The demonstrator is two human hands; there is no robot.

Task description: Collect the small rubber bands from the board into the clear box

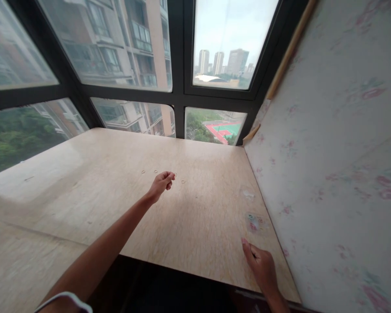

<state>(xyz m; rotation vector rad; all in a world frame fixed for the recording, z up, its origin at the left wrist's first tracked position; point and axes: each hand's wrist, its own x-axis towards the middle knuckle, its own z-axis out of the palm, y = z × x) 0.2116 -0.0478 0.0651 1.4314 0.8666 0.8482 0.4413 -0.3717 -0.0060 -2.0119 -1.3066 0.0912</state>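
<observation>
My left hand (163,182) reaches over the middle of the beige marbled ledge (189,226), its fingers pinched on a small thin ring (175,174). Two similar rings, one (143,172) farther left and another (155,171) nearer the hand, lie on the surface. Just right of the fingertips is one more ring (183,181). Near the ledge's front right edge, my right hand (260,263) is closed with the thumb up; whatever it may hold is hidden. Beyond it lies a clear plastic packet (254,221) with coloured marks.
Another small clear packet (246,193) lies farther back on the right. A flowered wall (329,174) borders the ledge on the right. Dark-framed windows (179,93) stand along the back and left. A thin small item (29,178) lies at the far left.
</observation>
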